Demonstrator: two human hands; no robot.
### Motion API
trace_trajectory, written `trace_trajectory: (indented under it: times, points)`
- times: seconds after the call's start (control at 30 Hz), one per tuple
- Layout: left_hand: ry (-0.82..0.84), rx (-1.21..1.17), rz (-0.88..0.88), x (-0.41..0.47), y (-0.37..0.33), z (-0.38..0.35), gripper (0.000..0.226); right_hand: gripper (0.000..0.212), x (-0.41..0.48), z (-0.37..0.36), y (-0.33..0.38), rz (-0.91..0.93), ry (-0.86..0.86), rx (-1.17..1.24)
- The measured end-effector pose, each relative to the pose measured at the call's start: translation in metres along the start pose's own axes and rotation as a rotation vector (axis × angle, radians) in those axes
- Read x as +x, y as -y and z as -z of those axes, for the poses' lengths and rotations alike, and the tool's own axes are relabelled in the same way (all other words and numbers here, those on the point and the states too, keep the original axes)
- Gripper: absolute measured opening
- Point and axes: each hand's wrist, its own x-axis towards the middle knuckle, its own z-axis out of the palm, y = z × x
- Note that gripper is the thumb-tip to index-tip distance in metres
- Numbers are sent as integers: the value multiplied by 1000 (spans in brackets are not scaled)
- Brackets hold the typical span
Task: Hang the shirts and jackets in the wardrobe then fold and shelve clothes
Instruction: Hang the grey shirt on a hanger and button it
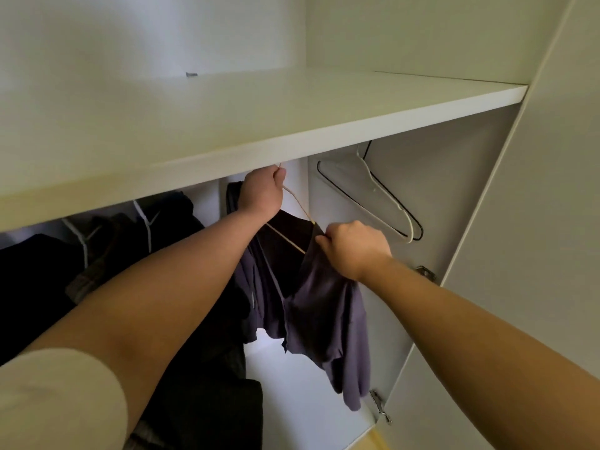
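A purple-grey shirt [324, 306] hangs on a thin cream hanger [297, 203] inside the wardrobe, just under the white shelf [292, 125]. My left hand [263, 196] is closed around the hanger's neck, right below the shelf's front edge; the hook and the rail are hidden behind the shelf. My right hand [354, 248] pinches the shirt's shoulder at the hanger's right end. The shirt's sleeve dangles down toward the wardrobe floor.
Dark clothes [136, 241] hang on white hangers to the left. Two bare hangers, one white [380, 193] and one black, hang at the right by the side wall. The open door [519, 287] with hinges stands at the right. A dark folded pile [211, 414] lies below.
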Motion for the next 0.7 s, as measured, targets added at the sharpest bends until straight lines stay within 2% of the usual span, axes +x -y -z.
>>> trace_trajectory:
  times: [0.33, 0.5, 0.7]
  points:
    - [0, 45, 126, -12, -8, 17, 38, 37, -5, -2, 23, 27, 73, 58]
    - [-40, 37, 211, -19, -4, 19, 37, 34, -9, -5, 37, 68, 68, 49]
    - [-110, 103, 273, -30, -18, 25, 32, 38, -14, -10, 53, 50, 65, 145]
